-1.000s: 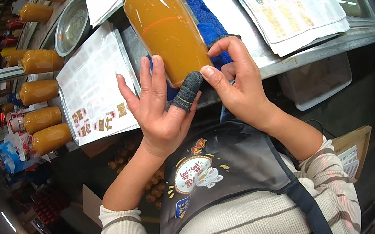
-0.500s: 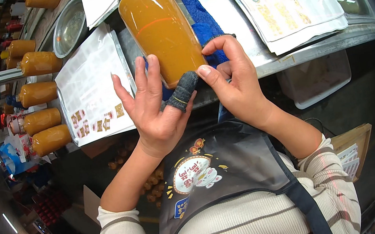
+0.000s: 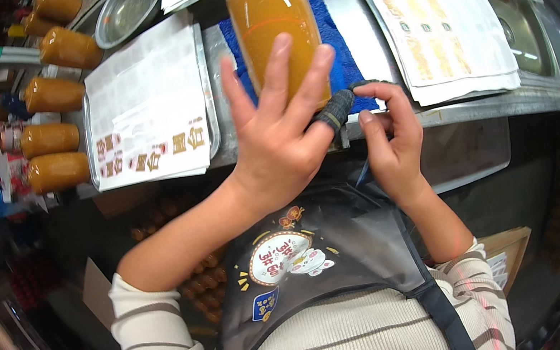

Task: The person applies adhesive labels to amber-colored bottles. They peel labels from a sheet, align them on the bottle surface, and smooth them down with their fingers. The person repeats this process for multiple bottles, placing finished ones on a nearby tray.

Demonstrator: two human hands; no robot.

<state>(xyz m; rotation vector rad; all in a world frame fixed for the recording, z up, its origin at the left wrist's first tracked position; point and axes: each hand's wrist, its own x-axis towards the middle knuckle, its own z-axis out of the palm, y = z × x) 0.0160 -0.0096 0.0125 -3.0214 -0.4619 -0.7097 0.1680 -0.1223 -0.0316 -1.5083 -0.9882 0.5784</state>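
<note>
A large bottle (image 3: 274,38) of orange-brown colour lies on a blue cloth (image 3: 340,43), its neck pointing away from me. Over its near end my left hand (image 3: 278,135) is spread open, slightly blurred, with fingers stretched out. A dark grey fabric sleeve (image 3: 337,110) covers the left thumb, whose tip comes close to my right fingertips. My right hand (image 3: 396,136) is beside it, fingers bent and thumb and forefinger slightly apart, with nothing visible between them. Another dark finger sleeve (image 3: 369,82) shows behind the right forefinger. Whether the left fingers touch the bottle I cannot tell.
At left, a tray holds white sheets (image 3: 146,101) with gold and red labels. Several similar bottles (image 3: 53,136) lie beyond it. A metal bowl (image 3: 129,11) stands behind. To the right lie label sheets (image 3: 447,34) by a metal basin (image 3: 523,30). Below the bench is a clear bin (image 3: 472,153).
The view has shifted, and the bottle appears more upright on the cloth. My left hand has moved over the bottle's near end. My right hand has drawn off the bottle to the right.
</note>
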